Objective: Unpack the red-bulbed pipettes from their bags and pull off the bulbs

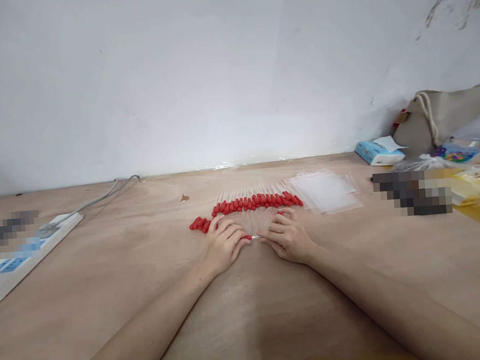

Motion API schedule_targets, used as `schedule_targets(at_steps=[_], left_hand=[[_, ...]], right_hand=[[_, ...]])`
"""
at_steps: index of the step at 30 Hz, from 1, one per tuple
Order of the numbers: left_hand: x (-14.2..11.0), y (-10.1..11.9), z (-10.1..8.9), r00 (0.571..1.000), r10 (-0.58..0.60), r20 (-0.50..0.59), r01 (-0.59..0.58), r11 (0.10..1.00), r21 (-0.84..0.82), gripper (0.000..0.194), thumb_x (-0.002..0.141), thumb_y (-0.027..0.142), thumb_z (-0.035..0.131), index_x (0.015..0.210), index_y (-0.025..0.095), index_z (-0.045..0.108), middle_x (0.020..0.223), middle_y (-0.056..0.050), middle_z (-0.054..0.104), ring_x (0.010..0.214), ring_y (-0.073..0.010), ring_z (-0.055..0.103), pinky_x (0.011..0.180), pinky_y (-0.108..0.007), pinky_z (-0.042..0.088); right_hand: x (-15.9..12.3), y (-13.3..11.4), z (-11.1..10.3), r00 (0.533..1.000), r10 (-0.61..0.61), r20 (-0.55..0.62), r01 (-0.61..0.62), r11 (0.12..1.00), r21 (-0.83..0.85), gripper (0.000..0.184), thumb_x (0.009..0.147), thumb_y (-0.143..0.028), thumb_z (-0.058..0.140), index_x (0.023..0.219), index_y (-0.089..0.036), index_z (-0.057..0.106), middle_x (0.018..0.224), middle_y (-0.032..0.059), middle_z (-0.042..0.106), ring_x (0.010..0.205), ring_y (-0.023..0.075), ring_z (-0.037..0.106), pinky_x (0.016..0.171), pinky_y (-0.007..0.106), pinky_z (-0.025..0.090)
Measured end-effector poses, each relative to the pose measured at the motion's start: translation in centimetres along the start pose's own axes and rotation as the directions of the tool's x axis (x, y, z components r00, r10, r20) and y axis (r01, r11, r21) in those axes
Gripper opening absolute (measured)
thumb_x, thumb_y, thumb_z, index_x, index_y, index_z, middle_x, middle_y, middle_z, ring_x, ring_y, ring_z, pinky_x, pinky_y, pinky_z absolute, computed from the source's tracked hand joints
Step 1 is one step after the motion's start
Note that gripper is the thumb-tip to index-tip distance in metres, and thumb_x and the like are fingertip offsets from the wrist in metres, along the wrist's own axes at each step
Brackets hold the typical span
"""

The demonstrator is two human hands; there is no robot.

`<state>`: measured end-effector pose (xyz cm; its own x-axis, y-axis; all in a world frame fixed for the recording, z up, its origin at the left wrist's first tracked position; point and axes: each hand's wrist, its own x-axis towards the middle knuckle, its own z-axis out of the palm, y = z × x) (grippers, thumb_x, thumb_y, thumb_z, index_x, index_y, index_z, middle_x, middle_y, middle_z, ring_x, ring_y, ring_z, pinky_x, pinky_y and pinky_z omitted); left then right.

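Left hand (224, 241) and right hand (290, 237) pinch a red-ended tube (255, 237); red pieces (258, 202) lie toward the tabletop's (164, 223) back edge.

Soft, even light on the wall (216, 72), broad shadow on the table (145, 230), small glints, pixelated patches left and right
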<state>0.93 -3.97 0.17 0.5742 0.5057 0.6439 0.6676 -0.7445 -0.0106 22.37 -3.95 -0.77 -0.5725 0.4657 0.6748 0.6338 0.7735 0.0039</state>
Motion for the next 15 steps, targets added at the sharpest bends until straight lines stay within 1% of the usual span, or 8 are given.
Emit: schedule_targets(at_steps=[4,10,15], left_hand=[[-0.03,0.09,-0.10,0.999,-0.016,0.048,0.015,1.000,0.016,0.017,0.084,0.031,0.049,0.077,0.022,0.062,0.076,0.001,0.066,0.083,-0.0152,0.056,0.096,-0.041,0.026],[-0.18,0.02,-0.20,0.999,0.036,0.020,-0.037,0.998,0.050,0.012,0.082,0.026,0.052,0.074,0.024,0.061,0.078,0.004,0.067,0.080,-0.0150,0.054,0.092,-0.041,0.027],[-0.06,0.17,-0.50,0.999,0.040,0.022,-0.041,0.998,0.047,0.015,0.083,0.023,0.049,0.072,0.023,0.060,0.077,0.003,0.067,0.079,-0.0145,0.053,0.090,-0.039,0.028]], right_hand=[[-0.22,0.09,0.15,1.000,0.006,-0.007,-0.006,1.000,0.008,0.019,0.085,-0.027,0.047,0.093,-0.029,0.064,0.063,-0.0018,0.060,0.069,0.0131,0.046,0.088,0.039,0.026],[-0.57,0.23,0.23,0.999,-0.031,-0.035,0.031,1.000,-0.003,0.020,0.083,-0.025,0.049,0.096,-0.032,0.062,0.061,-0.0039,0.059,0.071,0.0129,0.046,0.089,0.039,0.026],[-0.76,0.34,0.32,0.999,-0.019,-0.038,0.020,1.000,0.011,0.024,0.083,-0.023,0.049,0.100,-0.035,0.061,0.062,-0.0044,0.059,0.072,0.0125,0.047,0.089,0.039,0.026]])
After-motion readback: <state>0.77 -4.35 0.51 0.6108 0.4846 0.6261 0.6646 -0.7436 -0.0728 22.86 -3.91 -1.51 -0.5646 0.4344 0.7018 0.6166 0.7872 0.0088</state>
